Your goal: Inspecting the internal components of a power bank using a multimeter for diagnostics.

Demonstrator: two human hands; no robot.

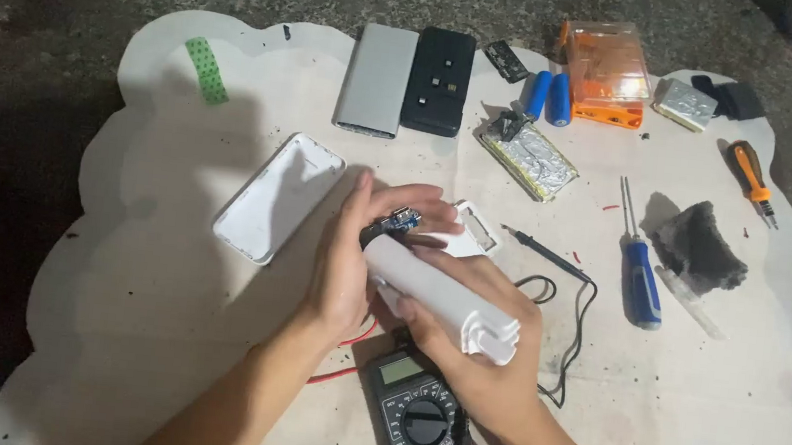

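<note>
At centre of the white mat (163, 326), both hands work on a white power-bank casing (442, 300). Right hand (485, 357) is wrapped around it from below, fingers curled shut on the shell, prob. to keep it steady w/ the open end tipped up-left. Left hand (354, 257) is cupped over that end, fingertips closed on a small blue circuit board (401, 219) sticking out of the casing, so the board is pinched while the shell is braced. Just below the wrists lies a black multimeter (420, 423), red & black leads trailing out near the hands. White back cover (277, 197) lies left, apart. Blue-handled screwdriver (641, 275) sits right, within reach. Two blue cells (548, 97) and a foil-wrapped pack (528, 158) lie further up.
</note>
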